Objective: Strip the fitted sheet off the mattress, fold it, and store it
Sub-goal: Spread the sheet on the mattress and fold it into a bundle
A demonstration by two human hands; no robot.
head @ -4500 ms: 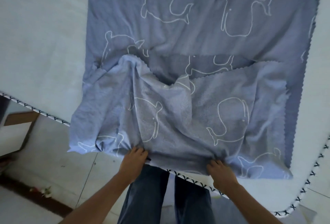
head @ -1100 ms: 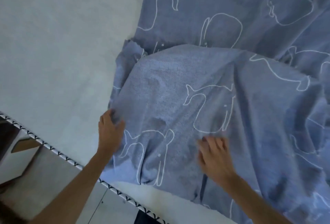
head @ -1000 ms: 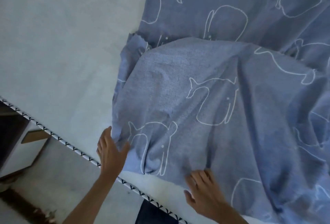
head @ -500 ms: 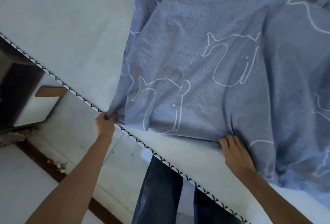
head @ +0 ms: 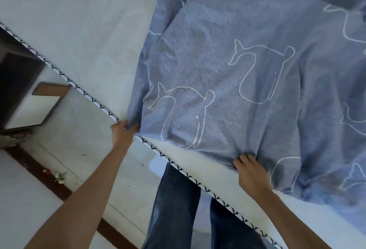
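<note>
A blue sheet printed with white whale outlines lies folded over itself on the bare white mattress. Its near fold reaches the mattress's piped front edge. My left hand grips the sheet's near-left corner right at that edge. My right hand rests on the mattress at the sheet's near edge, its fingers curled into a bunched bit of the cloth. More of the sheet spreads away to the right and to the top, running out of view.
The mattress edge with black-and-white piping runs diagonally from upper left to lower right. My legs in dark jeans stand against it. On the left is a pale tiled floor, with a low white cabinet with a wooden top.
Both hands slid from flat on the sheet back to its near edge and took hold there. The view tilted down, so the sheet sits higher and the floor shows.
</note>
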